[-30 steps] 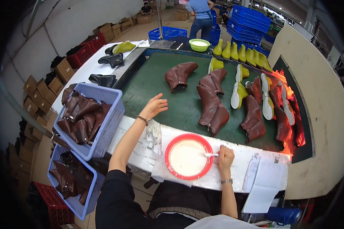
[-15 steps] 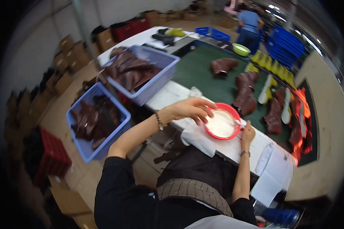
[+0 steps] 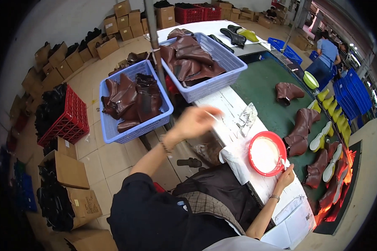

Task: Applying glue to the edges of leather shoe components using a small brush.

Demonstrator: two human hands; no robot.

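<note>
My left hand (image 3: 196,122) is in the air between the lower blue basket and the white table edge; its fingers are smeared by motion. A red bowl (image 3: 252,154) of white, creamy liquid stands on the white tabletop. Closed at its right rim is my right hand (image 3: 285,178), around a small white-coated tool (image 3: 284,163) whose kind is unclear. Behind the bowl lies a crumpled, stained cloth (image 3: 248,118), and a white cloth (image 3: 235,165) hangs at the table edge. Brown leather boot uppers (image 3: 301,129) lie on the green conveyor belt (image 3: 259,85), beside white-soled yellow lasts (image 3: 321,137).
Two blue baskets (image 3: 113,133) of brown leather uppers stand at the left, one resting on the table. A red crate (image 3: 71,119) and cardboard boxes (image 3: 69,167) line the floor. At right, the belt enters a glowing heater (image 3: 322,217). A person (image 3: 326,54) works farther back.
My left hand has drawn away from the bowl toward the baskets. The right hand stays at the bowl's rim. The view has swung to the left.
</note>
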